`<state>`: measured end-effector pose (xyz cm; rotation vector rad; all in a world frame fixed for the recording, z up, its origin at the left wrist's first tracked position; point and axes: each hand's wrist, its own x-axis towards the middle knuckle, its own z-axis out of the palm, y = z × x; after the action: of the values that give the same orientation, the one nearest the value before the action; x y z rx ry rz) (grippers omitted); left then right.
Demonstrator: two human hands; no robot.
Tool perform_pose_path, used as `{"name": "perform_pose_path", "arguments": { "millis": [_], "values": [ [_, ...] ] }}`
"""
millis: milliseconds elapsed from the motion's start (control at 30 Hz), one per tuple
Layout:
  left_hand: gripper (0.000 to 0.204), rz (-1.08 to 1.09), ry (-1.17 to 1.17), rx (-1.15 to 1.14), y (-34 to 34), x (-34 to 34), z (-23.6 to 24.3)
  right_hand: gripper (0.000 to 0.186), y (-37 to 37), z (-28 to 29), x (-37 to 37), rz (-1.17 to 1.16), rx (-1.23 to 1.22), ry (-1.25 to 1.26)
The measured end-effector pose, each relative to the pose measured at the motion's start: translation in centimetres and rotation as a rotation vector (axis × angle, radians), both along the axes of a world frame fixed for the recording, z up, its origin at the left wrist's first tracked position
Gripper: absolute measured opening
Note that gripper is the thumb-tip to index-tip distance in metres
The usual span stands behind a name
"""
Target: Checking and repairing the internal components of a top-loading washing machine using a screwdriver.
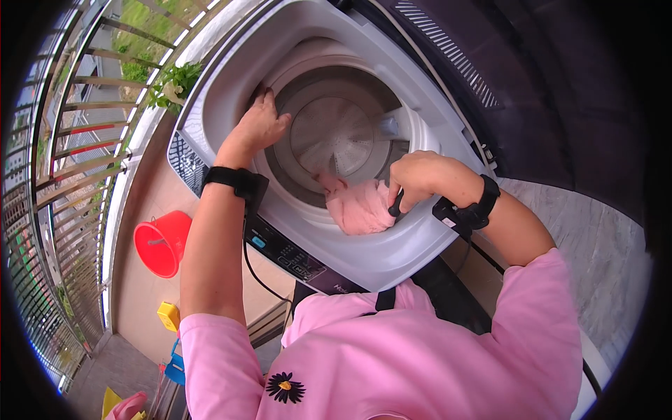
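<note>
A top-loading washing machine [427,248] stands open below me, its round steel drum [294,164] showing a pale ribbed plate at the bottom. My left hand [266,119] rests on the drum's upper-left rim, fingers extended and holding nothing. My right hand [413,175] is at the lower-right rim, closed on a small black object [396,203] that I cannot make out fully. Right beside it a pink cloth [357,208] drapes over the rim and down into the drum. A translucent bluish fitting [389,124] sits on the drum's right wall.
A red bucket [155,253], yellow container [168,315] and blue plastic item [175,366] are on the floor at the left. A metal railing [70,175] runs along that side, with a leafy plant [182,80] beside the machine. A dark cover [560,105] is at the right.
</note>
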<state>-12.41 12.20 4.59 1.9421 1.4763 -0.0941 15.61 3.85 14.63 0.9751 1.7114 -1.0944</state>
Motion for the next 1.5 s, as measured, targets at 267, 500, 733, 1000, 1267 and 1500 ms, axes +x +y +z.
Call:
{"name": "perform_pose_path", "arguments": {
  "millis": [267, 500, 733, 1000, 1267, 1500],
  "values": [
    [0.079, -0.007, 0.047, -0.008, 0.2, 0.7, 0.3, 0.031, -2.4, -0.7, 4.7, -0.439, -0.099, 0.09],
    [0.085, 0.012, -0.043, -0.052, 0.1, 1.2, 0.3, 0.028, -1.0, 0.2, 7.2, -0.605, -0.162, -0.017],
    [0.086, 0.007, 0.024, -0.01, -0.1, 1.4, 0.2, 0.03, -1.6, 4.4, 2.0, -0.237, 0.234, -0.206],
    [0.091, -0.006, 0.087, -0.084, 0.1, 1.7, 0.6, 0.031, 0.0, 3.1, 4.4, -0.259, 0.197, -0.156],
    [0.093, -0.004, -0.001, -0.12, -1.4, 0.9, 0.7, 0.032, -2.3, -1.8, 3.6, -0.399, 0.05, 0.182],
    [0.091, 0.0, 0.025, -0.045, -1.5, 0.6, 0.8, 0.032, -1.6, 2.8, 4.8, -0.469, 0.205, 0.039]
  ]
}}
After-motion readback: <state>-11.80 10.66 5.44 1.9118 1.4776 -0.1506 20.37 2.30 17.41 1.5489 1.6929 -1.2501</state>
